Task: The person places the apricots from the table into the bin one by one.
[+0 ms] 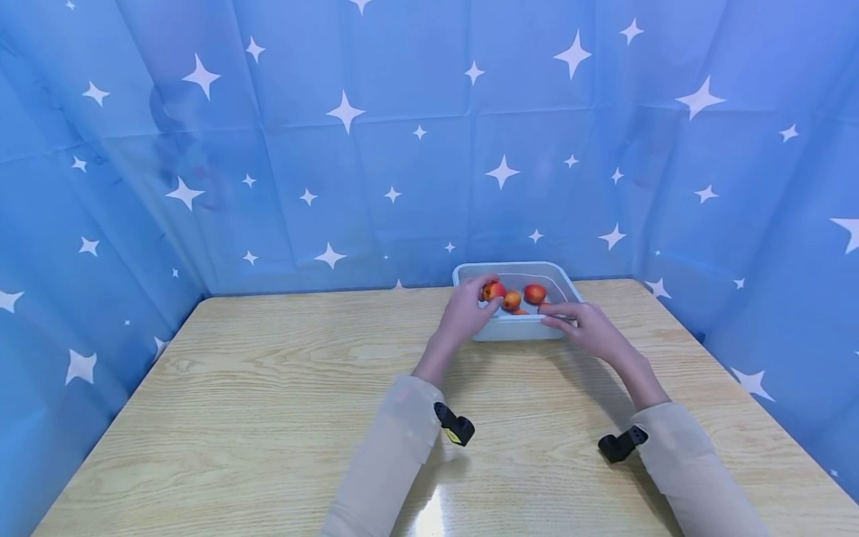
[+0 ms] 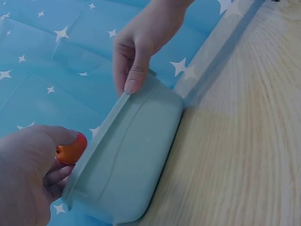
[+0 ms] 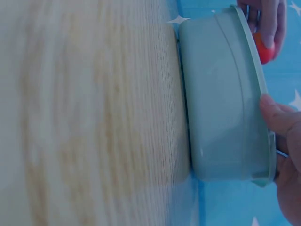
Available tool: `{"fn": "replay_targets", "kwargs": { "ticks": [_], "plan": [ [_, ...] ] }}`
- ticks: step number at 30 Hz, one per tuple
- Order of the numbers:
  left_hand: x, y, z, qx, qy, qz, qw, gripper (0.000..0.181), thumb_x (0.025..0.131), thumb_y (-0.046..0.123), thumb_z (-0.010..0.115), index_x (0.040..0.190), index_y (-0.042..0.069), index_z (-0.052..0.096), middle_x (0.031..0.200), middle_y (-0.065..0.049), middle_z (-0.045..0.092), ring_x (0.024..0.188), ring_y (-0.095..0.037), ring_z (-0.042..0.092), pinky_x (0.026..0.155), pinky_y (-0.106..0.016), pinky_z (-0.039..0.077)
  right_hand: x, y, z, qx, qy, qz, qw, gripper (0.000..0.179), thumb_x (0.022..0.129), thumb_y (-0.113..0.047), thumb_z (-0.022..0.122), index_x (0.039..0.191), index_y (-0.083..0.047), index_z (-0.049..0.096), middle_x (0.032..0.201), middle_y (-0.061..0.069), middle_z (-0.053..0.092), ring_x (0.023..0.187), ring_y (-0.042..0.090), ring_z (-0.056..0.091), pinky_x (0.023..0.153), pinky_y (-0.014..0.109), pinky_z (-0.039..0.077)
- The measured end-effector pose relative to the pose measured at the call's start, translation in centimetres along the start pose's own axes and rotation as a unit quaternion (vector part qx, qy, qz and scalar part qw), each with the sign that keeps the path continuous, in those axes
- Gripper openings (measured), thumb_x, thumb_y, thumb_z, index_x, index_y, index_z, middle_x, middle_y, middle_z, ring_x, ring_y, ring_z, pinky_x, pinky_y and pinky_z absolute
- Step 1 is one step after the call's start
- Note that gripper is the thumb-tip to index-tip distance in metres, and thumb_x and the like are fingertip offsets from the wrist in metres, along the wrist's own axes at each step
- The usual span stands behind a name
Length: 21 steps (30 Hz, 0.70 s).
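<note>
At the far side of the table, a pale blue-green plastic basin (image 1: 520, 330) contains several small red-orange fruits (image 1: 535, 294). My left hand (image 1: 464, 307) is at its left end and holds a red-orange fruit (image 2: 74, 149) between thumb and fingers, just at the rim. The dark end of that fruit shows in the left wrist view. With my right hand (image 1: 593, 328) I grip the basin's near rim toward the right, thumb outside and fingers inside. Part of another fruit (image 1: 544, 306) shows beside those fingers, and the basin wall hides their tips in both wrist views.
The basin stands on a light wood-grain table (image 1: 282, 395), close to its back edge. Behind and around the table hangs a blue curtain (image 1: 403, 149) with white stars. Each sleeved forearm carries a small black camera (image 1: 456, 426).
</note>
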State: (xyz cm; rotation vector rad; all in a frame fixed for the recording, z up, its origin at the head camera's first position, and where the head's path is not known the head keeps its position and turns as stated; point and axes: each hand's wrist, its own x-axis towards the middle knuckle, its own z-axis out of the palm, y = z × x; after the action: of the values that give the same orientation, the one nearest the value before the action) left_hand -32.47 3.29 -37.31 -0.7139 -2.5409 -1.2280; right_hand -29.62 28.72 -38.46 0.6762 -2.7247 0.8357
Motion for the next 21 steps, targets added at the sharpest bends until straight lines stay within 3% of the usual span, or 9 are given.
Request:
{"fn": "replay_targets", "kwargs": {
  "ticks": [5,11,21],
  "plan": [
    [-0.06,-0.06,0.46,-0.005,-0.002,-0.004,1.0000,0.042,0.100,0.019,0.066,0.140,0.012,0.059,0.131,-0.008,0.062,0.108,-0.020,0.056,0.087,-0.024,0.051,0.07,-0.14,0.00,0.004,0.002,-0.001,1.0000,0.031,0.099,-0.016,0.066,0.122,0.004,0.070,0.114,0.020,0.072,0.108,0.042,0.066,0.089,0.057,0.052],
    [-0.17,-0.33,0.62,-0.017,-0.002,0.022,0.9996,0.045,0.100,0.017,0.065,0.142,0.008,0.056,0.133,-0.011,0.063,0.114,-0.025,0.061,0.095,-0.029,0.052,0.02,-0.06,0.02,0.004,0.002,-0.001,1.0000,0.031,0.099,-0.016,0.066,0.122,0.004,0.070,0.114,0.021,0.071,0.107,0.042,0.066,0.090,0.058,0.052],
    [-0.47,-0.15,0.28,-0.030,-0.009,0.029,0.9991,0.046,0.100,0.021,0.065,0.144,0.008,0.054,0.139,-0.009,0.060,0.125,-0.023,0.057,0.103,-0.030,0.048,0.02,-0.26,-0.06,0.002,0.005,-0.008,1.0000,0.029,0.099,-0.014,0.066,0.121,0.005,0.070,0.113,0.021,0.072,0.106,0.043,0.066,0.088,0.057,0.053]
  ]
}}
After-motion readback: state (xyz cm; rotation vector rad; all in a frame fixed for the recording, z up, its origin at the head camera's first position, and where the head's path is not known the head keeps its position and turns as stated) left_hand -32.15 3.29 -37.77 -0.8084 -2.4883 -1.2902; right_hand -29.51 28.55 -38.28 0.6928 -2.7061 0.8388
